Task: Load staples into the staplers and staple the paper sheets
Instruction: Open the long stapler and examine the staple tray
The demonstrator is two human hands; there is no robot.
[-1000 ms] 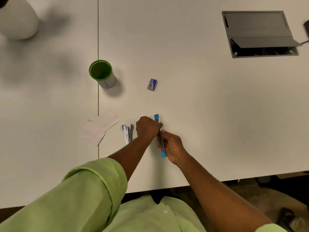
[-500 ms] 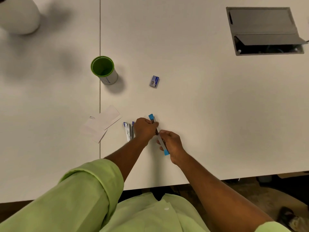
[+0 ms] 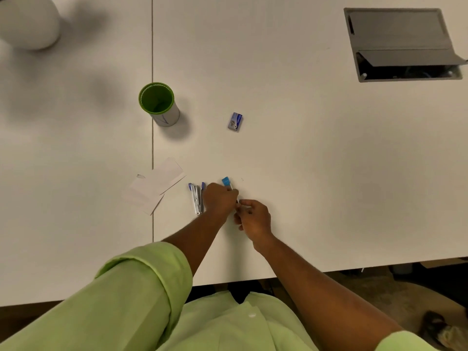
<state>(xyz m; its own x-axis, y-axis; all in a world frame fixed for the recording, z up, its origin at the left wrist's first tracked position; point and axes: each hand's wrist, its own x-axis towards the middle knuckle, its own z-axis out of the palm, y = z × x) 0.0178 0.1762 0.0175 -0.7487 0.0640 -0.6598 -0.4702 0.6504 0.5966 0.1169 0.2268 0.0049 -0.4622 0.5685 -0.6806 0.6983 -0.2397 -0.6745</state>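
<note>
Left hand (image 3: 219, 200) clamped around light-blue stapler (image 3: 226, 181), blue tip poking out at 12 o'clock. Right hand (image 3: 254, 219) pinched together on same stapler's near end, mostly hidden. Second stapler (image 3: 196, 198) lying on surface (image 3: 316, 160), just at 9 o'clock of left hand. Paper sheets (image 3: 154, 186) farther at 9 o'clock. Staple box (image 3: 235, 121) at 12 o'clock, green cup (image 3: 159, 103) at 11 o'clock.

Print shows on the small blue box (image 3: 235, 121), but it's too small and blurred to read. There's a blue mark on the cup (image 3: 162, 107) wall, unreadable too. No other text in view.
</note>
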